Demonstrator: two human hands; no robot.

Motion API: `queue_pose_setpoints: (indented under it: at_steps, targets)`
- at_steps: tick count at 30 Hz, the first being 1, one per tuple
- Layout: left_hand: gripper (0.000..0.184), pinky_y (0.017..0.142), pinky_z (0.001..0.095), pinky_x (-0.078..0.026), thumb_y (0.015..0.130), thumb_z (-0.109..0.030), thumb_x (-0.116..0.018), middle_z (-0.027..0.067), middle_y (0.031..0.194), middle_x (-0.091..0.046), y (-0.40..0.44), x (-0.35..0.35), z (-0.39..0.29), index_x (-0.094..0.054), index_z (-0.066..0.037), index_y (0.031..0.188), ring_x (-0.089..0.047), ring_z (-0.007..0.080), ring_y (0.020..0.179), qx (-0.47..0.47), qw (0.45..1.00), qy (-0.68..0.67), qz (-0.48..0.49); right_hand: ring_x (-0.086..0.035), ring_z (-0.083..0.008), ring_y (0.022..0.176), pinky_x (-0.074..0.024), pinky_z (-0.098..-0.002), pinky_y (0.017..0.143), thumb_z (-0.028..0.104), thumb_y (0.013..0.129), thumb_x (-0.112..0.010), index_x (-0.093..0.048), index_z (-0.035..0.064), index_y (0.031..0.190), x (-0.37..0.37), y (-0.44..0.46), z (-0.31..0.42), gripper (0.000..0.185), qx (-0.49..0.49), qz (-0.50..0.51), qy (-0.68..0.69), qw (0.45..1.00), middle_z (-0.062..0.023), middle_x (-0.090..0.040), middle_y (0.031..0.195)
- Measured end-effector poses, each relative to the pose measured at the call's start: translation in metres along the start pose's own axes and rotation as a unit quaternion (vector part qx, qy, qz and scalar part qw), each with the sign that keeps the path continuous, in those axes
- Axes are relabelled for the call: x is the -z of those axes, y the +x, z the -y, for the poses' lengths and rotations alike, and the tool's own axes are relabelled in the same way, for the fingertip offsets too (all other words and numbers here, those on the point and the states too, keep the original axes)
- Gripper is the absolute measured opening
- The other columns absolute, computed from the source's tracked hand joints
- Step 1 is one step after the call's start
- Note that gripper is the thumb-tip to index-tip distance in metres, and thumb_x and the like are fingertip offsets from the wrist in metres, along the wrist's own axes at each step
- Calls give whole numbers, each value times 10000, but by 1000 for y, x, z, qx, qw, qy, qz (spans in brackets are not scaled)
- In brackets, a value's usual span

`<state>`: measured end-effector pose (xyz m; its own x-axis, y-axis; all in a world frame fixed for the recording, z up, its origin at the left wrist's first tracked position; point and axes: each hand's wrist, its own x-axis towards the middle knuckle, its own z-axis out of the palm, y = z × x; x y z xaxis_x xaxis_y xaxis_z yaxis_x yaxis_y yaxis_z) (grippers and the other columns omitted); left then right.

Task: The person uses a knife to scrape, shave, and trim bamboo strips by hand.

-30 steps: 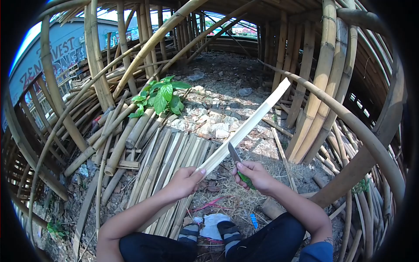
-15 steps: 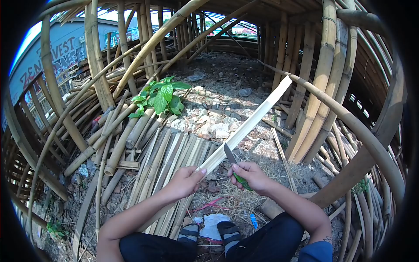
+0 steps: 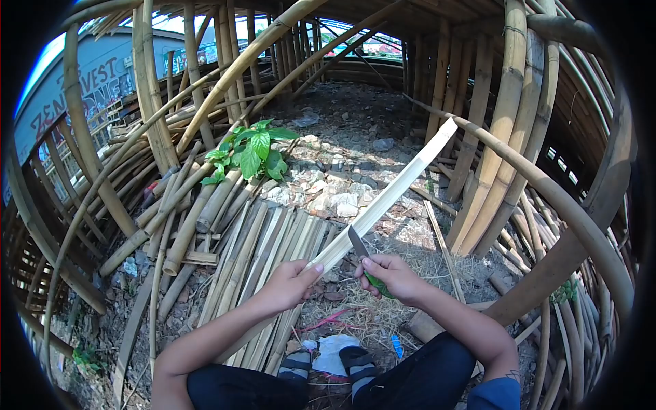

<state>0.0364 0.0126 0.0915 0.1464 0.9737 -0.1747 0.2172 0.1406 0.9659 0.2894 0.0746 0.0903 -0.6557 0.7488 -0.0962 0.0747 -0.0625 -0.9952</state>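
Note:
My left hand (image 3: 290, 283) is closed around the near end of a long pale bamboo strip (image 3: 389, 197), which slants up and away to the right. In my right hand (image 3: 388, 277) is a knife (image 3: 358, 243) with a dark blade and a green handle. The blade points up, and its upper part lies against or just beside the strip's right edge; contact is hard to make out. Below and left of the strip, a row of split bamboo strips (image 3: 256, 256) lies on the ground, running under my left forearm.
A leafy green plant (image 3: 256, 152) grows among bamboo poles on the left. A curved bamboo pole (image 3: 547, 184) arches across the right side, near leaning upright poles (image 3: 502, 147). Rubble (image 3: 335, 195) covers the ground ahead. Wood shavings (image 3: 348, 307) lie near my feet.
The knife blade has shifted very slightly to the left along the strip's edge. My left hand and the strip hold almost the same position.

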Motion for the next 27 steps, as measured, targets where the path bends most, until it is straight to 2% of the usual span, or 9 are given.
queue_pose_setpoints:
  at_steps: [17, 20, 22, 27]
  targets:
    - [404, 453, 236, -348, 1018, -398, -543, -3, 615, -522, -6, -1, -11, -587, -32, 854, -459, 64, 502, 8, 1000, -11, 5, -570, -111, 644, -457, -259, 555, 318, 1066, -447, -615, 22, 1041, -2, 4, -9, 341, 7, 6, 22, 1000, -44, -620, 794]
    - [393, 452, 232, -348, 1018, -391, -545, -4, 616, -524, -6, -2, -12, -592, -32, 864, -462, 62, 502, 10, 1000, -19, 6, -526, -99, 614, -424, -247, 536, 324, 1068, -438, -598, 29, 1035, -6, 3, -3, 338, -8, 8, 27, 1000, -39, -598, 772]
    - [368, 375, 226, -290, 1014, -383, -560, -3, 589, -503, -4, -4, -9, -568, -55, 848, -406, 52, 423, -10, 999, -37, 6, -446, -80, 560, -362, -233, 496, 351, 1070, -425, -578, 44, 1001, -6, 4, -3, 350, -9, 25, 18, 999, -16, -541, 718]
    - [322, 391, 224, -293, 1016, -347, -563, -5, 607, -506, -4, -5, -9, -553, -63, 865, -403, 53, 432, -16, 998, -54, 28, -385, -69, 540, -317, -223, 495, 357, 1078, -404, -566, 67, 927, -16, 3, 4, 365, -43, 42, 17, 998, 19, -499, 678]
